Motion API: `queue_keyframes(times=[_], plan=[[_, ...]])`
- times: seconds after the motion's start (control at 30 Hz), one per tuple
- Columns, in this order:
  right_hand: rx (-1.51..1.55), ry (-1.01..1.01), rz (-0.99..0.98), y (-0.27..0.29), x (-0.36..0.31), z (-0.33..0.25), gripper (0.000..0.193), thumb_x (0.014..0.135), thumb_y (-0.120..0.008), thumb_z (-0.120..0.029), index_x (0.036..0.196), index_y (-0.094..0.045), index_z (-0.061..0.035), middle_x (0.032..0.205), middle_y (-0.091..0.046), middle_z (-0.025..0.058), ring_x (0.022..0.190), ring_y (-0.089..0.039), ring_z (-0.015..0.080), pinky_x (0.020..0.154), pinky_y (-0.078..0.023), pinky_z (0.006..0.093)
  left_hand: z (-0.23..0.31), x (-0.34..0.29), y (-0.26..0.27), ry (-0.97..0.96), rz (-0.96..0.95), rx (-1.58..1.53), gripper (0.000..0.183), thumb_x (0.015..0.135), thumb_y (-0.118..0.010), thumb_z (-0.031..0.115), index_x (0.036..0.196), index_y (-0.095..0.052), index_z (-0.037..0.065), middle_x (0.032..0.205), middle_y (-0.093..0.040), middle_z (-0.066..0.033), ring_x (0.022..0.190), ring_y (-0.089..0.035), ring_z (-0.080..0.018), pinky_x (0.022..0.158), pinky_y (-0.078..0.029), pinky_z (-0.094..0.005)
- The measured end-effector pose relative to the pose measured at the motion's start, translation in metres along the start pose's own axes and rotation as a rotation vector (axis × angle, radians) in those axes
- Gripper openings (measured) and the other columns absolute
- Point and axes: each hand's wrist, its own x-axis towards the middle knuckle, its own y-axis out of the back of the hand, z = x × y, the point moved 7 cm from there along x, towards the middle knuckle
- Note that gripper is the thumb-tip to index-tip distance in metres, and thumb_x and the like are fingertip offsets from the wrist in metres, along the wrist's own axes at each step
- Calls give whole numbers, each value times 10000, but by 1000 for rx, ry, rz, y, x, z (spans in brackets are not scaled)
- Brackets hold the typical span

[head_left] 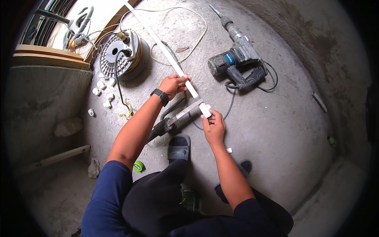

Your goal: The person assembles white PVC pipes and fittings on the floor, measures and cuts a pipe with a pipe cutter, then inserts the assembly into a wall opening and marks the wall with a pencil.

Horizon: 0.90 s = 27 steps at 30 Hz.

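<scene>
A long white plastic pipe (160, 45) slants from the top of the view down toward my hands. My left hand (174, 86) is closed round it near its lower end. My right hand (213, 125) pinches a short white piece (205, 110) in line with the pipe. Between them, the tip of a flat grey metal bar meets the white pieces; whether they are joined there I cannot tell. The bar belongs to a dark-handled tool (171, 123) lying on the floor in front of my left foot.
A large rotary hammer (239, 59) with its cord lies at the right. At the left stands a cable reel (118, 55) with plugs in it. Several white pipe fittings (101, 84) are scattered below the reel. A green tape measure (138, 166) rests beside my left leg. Concrete walls (312, 43) bound the floor.
</scene>
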Motion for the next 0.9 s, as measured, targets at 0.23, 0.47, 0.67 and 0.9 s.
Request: queue_keyframes(times=[0.23, 0.47, 0.67, 0.9], plan=[[-18, 2, -7, 2, 1, -1, 354, 845, -808, -125, 1143, -646, -24, 948, -674, 117, 742, -677, 212, 682, -555, 348, -1, 5, 8, -5, 95, 91, 280, 934, -778, 245, 1016, -639, 16, 884, -685, -44, 753, -666, -121, 733, -594, -278], [-17, -27, -20, 1, 0, 5, 373, 851, -808, -136, 1161, -643, -7, 962, -694, 127, 741, -677, 208, 680, -553, 345, 12, 3, 6, -92, 262, 269, 396, 848, -866, 334, 903, -598, 48, 713, -589, 9, 594, -572, -96, 599, -528, -254], [-22, -64, -21, -1, -3, 16, 394, 856, -803, -131, 1187, -638, 2, 928, -704, 128, 736, -673, 182, 661, -549, 317, 30, 4, -2, -188, 336, 252, 419, 846, -864, 346, 944, -605, 31, 703, -597, 1, 586, -585, -99, 533, -502, -267], [350, -338, -8, 18, -1, 21, 324, 962, -684, -103, 1231, -602, 58, 955, -695, 88, 757, -630, 115, 684, -525, 263, 34, -12, -15, -36, 227, 35, 369, 1026, -612, 398, 1071, -640, 33, 820, -576, -3, 686, -570, -107, 653, -561, -314]])
